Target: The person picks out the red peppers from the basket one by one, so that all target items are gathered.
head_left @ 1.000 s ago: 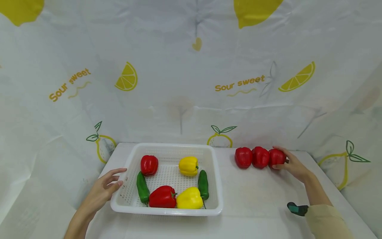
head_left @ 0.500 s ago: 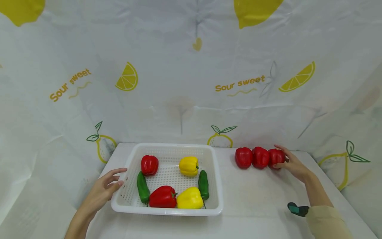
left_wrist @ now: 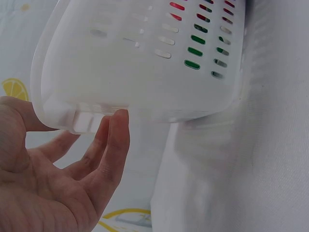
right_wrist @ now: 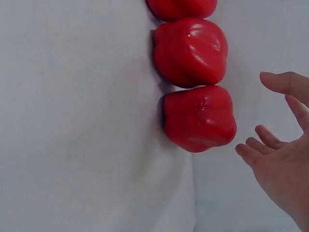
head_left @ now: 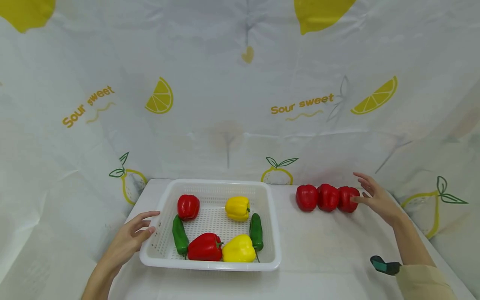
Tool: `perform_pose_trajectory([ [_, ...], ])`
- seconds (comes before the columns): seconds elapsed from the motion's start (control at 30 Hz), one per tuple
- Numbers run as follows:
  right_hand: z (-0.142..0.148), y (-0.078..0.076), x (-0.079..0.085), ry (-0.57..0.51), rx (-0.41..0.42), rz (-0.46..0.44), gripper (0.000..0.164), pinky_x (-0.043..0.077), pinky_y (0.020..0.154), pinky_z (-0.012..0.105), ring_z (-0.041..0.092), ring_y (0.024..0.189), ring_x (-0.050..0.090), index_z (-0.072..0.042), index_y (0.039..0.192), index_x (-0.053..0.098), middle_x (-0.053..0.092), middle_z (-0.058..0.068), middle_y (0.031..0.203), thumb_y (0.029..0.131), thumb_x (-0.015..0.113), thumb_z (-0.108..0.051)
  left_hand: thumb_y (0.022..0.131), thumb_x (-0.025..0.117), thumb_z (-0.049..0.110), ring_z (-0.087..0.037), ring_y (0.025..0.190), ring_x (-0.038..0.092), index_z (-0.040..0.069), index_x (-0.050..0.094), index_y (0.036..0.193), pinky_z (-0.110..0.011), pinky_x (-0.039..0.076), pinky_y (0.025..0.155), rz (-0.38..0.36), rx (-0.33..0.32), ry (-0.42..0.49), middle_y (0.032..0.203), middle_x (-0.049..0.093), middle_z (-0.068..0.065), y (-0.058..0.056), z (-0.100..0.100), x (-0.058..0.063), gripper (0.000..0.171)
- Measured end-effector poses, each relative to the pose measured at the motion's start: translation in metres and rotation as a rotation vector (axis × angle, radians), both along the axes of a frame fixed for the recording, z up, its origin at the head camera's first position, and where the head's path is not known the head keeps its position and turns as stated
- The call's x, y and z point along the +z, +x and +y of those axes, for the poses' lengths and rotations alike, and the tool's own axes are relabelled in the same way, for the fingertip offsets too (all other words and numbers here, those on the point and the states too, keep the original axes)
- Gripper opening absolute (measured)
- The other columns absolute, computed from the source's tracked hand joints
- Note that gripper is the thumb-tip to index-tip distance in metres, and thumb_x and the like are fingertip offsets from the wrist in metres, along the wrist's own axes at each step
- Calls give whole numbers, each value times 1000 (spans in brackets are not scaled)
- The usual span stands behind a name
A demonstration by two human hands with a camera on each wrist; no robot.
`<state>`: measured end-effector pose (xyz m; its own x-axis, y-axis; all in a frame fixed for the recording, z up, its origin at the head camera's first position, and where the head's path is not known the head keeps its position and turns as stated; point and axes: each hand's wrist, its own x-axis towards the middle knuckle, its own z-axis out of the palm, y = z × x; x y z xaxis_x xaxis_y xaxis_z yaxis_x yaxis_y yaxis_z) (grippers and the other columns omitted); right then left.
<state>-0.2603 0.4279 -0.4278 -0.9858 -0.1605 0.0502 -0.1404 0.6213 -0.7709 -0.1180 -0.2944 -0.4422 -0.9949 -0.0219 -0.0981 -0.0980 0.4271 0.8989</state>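
Note:
My left hand holds the left rim of a white plastic basket; its thumb goes over the rim, and in the left wrist view its fingers bend up against the outer wall. At the back right of the table, three red bell peppers stand in a row: a left one, a middle one and a right one. Beside the right-hand pepper is my right hand, its fingers spread. The right wrist view shows a gap between this hand and the nearest red bell pepper.
Inside the basket lie two red bell peppers, two yellow bell peppers and two long green peppers. White table surface lies right of the basket. A printed sheet hangs behind.
My right hand has let go of the right-hand red bell pepper and moved right, its fingers spreading. The row of peppers stays in place. My left hand and the basket look unmoved.

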Motion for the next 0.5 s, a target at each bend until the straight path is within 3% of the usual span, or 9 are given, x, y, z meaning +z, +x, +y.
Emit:
perform_pose_trajectory([
  [0.07, -5, 2, 6, 11, 4, 35, 90, 49, 111, 17, 62, 157, 20, -31, 174, 19, 15, 32, 177, 103, 73, -22, 107, 69, 26, -10, 103, 72, 13, 52, 158, -34, 62, 78, -4, 1, 6, 137, 67, -24, 0, 0, 0, 55],
  [0.13, -11, 3, 11, 5, 15, 74, 89, 43, 94, 1, 61, 155, 25, -30, 173, 22, 20, 32, 175, 102, 75, -22, 107, 70, 27, -9, 104, 71, 14, 52, 158, -34, 61, 78, -12, 5, 8, 137, 67, -23, 0, 0, 0, 56],
  [0.27, -29, 5, 22, -6, 56, 133, 86, 44, 92, -1, 50, 151, 37, -26, 171, 28, 30, 28, 172, 100, 76, -19, 107, 69, 26, -10, 103, 72, 13, 51, 158, -34, 61, 77, -9, 0, 6, 138, 67, -24, 0, 0, 0, 56],
  [0.37, -44, 6, 30, -31, 105, 160, 82, 45, 96, 1, 19, 147, 47, -23, 169, 33, 40, 15, 167, 100, 76, -16, 107, 68, 24, -11, 103, 72, 13, 51, 158, -34, 61, 77, -12, 3, 10, 137, 67, -23, 0, 0, 0, 55],
  [0.43, -55, 6, 35, -50, 138, 167, 80, 45, 97, 2, -1, 139, 46, -21, 167, 35, 44, 6, 163, 100, 77, -15, 107, 68, 24, -11, 104, 71, 13, 51, 159, -34, 62, 77, -16, 5, 11, 137, 66, -23, 0, 0, 0, 55],
  [0.5, -68, 7, 39, -59, 170, 176, 78, 45, 98, 2, -13, 134, 43, -19, 166, 37, 46, 4, 161, 99, 77, -13, 107, 68, 24, -11, 104, 72, 12, 51, 158, -34, 62, 77, -16, 9, 12, 137, 66, -22, 0, 0, 0, 55],
])
